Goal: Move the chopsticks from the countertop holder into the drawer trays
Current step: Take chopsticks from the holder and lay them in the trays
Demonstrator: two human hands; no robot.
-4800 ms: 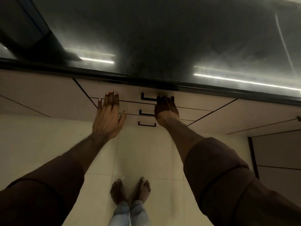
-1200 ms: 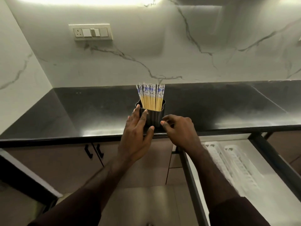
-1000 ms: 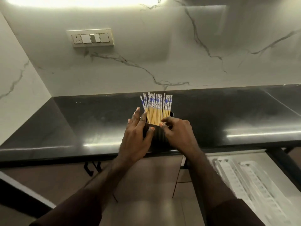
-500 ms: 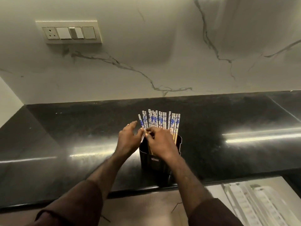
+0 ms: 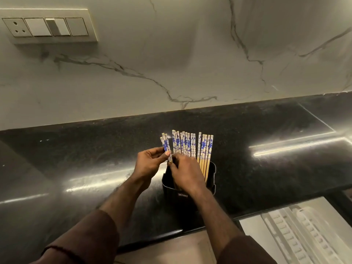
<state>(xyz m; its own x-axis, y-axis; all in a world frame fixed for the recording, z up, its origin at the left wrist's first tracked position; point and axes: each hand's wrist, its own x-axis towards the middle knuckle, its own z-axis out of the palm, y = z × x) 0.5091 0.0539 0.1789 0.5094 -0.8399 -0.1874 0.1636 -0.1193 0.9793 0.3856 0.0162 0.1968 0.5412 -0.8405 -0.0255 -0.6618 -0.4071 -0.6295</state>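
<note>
Left hand (image 5: 150, 163) pinching, thumb against fingers — right hand (image 5: 187, 174) curled, knuckles up, touching left.

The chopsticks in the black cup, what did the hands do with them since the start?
At first both hands were down at the closed drawers. Now the drawer is open, and the left hand has pinched a few chopsticks and pulled them left, away from the bunch. The right hand moved onto the sticks at the holder. The holder stays on the counter.

The person wears dark brown long sleeves, the left sleeve (image 5: 83, 239) pushed up the forearm with a ribbed cuff; left hand (image 5: 150, 164) and right hand (image 5: 187, 176) are bare.
</note>
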